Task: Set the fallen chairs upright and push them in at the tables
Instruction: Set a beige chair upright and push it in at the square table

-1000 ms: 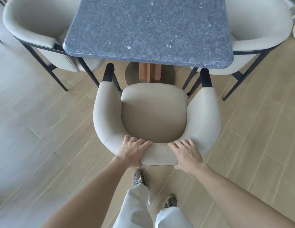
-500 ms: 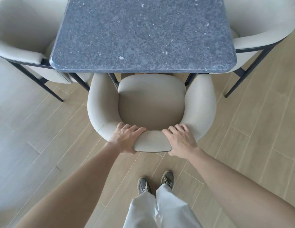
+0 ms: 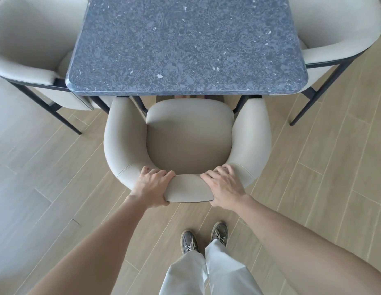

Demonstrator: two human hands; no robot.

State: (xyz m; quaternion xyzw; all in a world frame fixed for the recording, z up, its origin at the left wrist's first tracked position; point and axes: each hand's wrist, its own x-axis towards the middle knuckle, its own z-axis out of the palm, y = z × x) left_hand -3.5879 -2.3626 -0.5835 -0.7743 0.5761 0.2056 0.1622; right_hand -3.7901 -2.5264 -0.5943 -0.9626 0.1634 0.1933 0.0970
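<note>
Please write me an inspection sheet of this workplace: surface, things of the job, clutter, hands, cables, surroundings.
Surface: pale plank floor; grey speckled table.
Job's things: middle chair stands upright, armrest tips at the table edge, seat mostly outside it.
Clutter: nothing seen.
Hands: left hand and right hand both grip the top of the backrest.
Cables: nothing seen.
Surroundings: left chair and right chair upright at the table sides; person's shoes behind the middle chair.

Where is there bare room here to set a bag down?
The tabletop shows nothing on it. Bare floor lies between the middle chair and the left chair, and between it and the right chair. Crowded: under the tabletop's near edge, where chair arms and legs bunch.
</note>
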